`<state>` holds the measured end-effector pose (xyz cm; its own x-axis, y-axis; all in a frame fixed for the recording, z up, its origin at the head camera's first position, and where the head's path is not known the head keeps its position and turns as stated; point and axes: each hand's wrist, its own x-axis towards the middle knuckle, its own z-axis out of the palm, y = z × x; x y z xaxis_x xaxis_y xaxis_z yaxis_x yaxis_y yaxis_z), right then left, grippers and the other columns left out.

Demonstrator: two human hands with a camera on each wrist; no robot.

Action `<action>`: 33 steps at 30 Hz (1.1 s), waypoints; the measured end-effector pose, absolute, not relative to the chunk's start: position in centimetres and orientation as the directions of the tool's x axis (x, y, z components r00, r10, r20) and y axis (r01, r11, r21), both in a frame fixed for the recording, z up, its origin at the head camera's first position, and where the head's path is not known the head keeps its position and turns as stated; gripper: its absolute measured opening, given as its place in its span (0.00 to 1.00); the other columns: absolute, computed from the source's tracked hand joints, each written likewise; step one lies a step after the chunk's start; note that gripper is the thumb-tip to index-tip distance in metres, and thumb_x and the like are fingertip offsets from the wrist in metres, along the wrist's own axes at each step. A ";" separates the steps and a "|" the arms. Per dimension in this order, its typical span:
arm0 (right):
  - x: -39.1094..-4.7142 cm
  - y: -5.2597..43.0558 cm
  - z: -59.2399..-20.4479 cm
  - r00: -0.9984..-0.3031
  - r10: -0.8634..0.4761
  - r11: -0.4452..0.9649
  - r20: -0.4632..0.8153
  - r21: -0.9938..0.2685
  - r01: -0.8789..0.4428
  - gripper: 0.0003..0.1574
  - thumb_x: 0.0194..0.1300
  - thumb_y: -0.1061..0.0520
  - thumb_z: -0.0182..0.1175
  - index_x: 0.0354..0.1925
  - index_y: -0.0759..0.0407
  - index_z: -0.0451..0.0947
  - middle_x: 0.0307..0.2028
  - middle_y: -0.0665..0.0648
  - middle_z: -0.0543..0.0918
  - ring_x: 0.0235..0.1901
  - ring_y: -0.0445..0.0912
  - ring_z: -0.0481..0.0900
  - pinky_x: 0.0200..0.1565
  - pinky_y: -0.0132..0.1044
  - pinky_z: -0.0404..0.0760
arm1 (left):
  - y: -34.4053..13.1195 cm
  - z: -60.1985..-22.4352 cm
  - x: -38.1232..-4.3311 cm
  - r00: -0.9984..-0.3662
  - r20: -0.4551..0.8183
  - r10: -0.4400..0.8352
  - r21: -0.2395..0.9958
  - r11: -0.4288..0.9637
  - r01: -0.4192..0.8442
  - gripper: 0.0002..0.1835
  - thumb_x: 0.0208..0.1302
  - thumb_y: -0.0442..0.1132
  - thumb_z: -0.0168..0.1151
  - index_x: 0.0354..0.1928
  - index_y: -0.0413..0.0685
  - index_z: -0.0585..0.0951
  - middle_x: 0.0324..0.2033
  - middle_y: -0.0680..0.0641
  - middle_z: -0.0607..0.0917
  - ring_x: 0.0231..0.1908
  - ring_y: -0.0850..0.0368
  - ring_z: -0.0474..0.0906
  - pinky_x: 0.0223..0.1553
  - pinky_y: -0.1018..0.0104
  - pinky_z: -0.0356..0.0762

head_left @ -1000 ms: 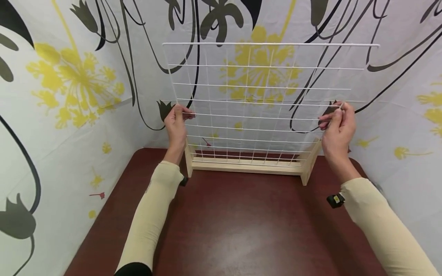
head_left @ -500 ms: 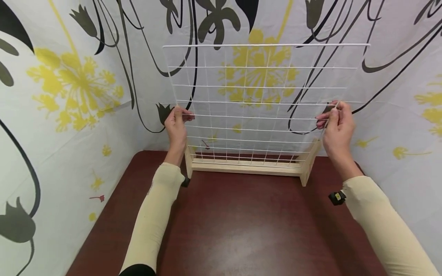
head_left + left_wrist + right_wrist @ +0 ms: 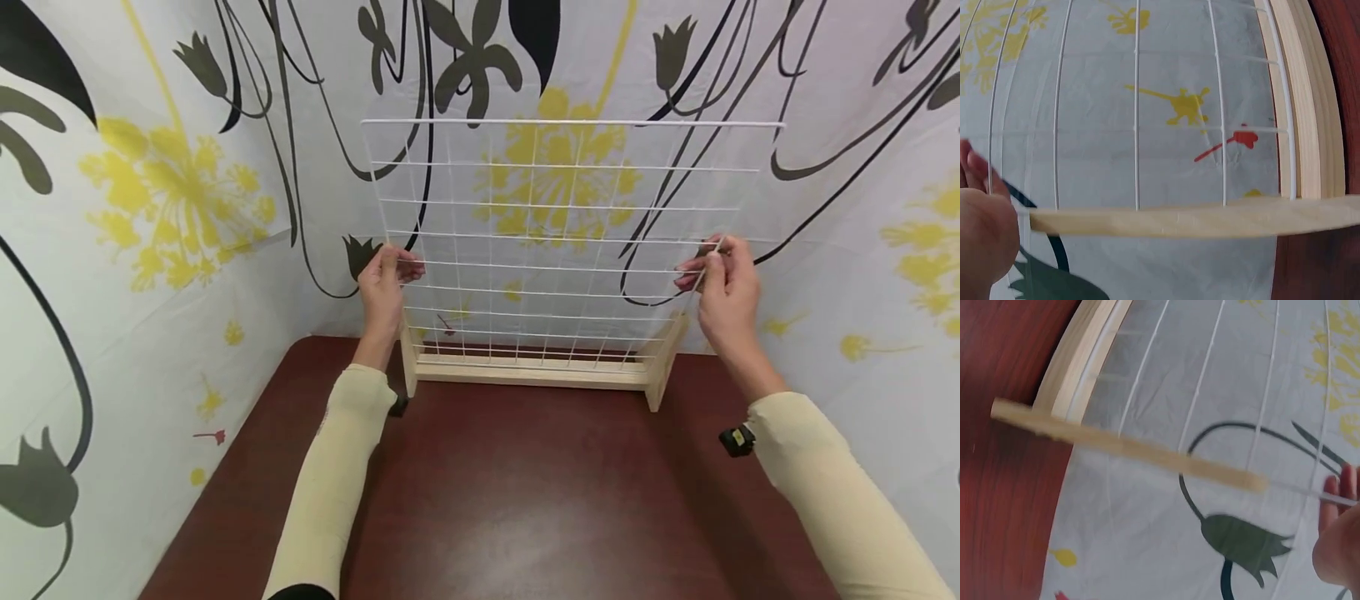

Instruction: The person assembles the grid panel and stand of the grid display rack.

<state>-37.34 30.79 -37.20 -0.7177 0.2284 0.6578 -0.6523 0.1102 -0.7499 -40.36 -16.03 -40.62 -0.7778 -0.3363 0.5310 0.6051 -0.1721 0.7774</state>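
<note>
A white wire grid panel (image 3: 570, 123) stands upright in a pale wooden base (image 3: 525, 372) toward the back of the table. My left hand (image 3: 381, 296) pinches the panel's left edge wire, just above the wooden side piece (image 3: 1197, 222). On the opposite edge, my right hand (image 3: 729, 296) holds the wire between thumb and fingers, above the other side piece (image 3: 1129, 447). Lower wires meet the base between both side pieces. In the left wrist view the hand (image 3: 988, 234) shows only partly, and the right hand (image 3: 1341, 547) is cut off by its frame's edge.
The dark red-brown table (image 3: 510, 483) extends in front of the base. A white cloth (image 3: 247, 183) with grey and yellow flower prints hangs behind and at both sides, close to the panel and hands.
The panel's top edge looks narrower, and its right end has shifted left with my right hand. Both hands keep their hold. The head view has also shifted slightly.
</note>
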 end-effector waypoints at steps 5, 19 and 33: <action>-36.6 32.0 -36.7 -0.791 0.116 0.221 0.601 -0.792 -0.569 0.14 0.84 0.62 0.44 0.59 0.69 0.70 0.37 0.52 0.89 0.34 0.39 0.91 0.41 0.26 0.89 | -16.1 -40.8 -40.4 -0.818 0.494 -0.296 0.809 -0.188 0.556 0.21 0.86 0.47 0.49 0.38 0.42 0.85 0.34 0.51 0.91 0.34 0.59 0.89 0.41 0.67 0.88; -35.4 33.1 -37.7 -0.838 0.008 0.375 0.545 -0.779 -0.503 0.33 0.80 0.63 0.56 0.77 0.53 0.60 0.54 0.44 0.86 0.53 0.29 0.84 0.54 0.17 0.80 | -16.1 -41.9 -40.5 -0.853 0.481 -0.203 0.855 -0.105 0.507 0.22 0.85 0.46 0.50 0.59 0.34 0.82 0.48 0.45 0.92 0.49 0.58 0.90 0.59 0.60 0.87; -32.4 32.2 -42.4 -0.857 -0.066 0.521 0.511 -0.715 -0.466 0.58 0.76 0.56 0.62 0.86 0.51 0.35 0.83 0.69 0.52 0.80 0.71 0.56 0.78 0.66 0.56 | -16.7 -43.7 -38.5 -0.755 0.639 -0.147 0.764 0.243 0.598 0.27 0.81 0.39 0.56 0.76 0.38 0.69 0.72 0.39 0.78 0.77 0.45 0.68 0.80 0.45 0.61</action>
<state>-32.36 32.21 -42.41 -0.8572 -0.0664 0.5107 -0.4663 0.5213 -0.7148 -38.49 -16.67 -43.68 -0.7553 -0.1472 0.6386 0.5983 0.2427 0.7636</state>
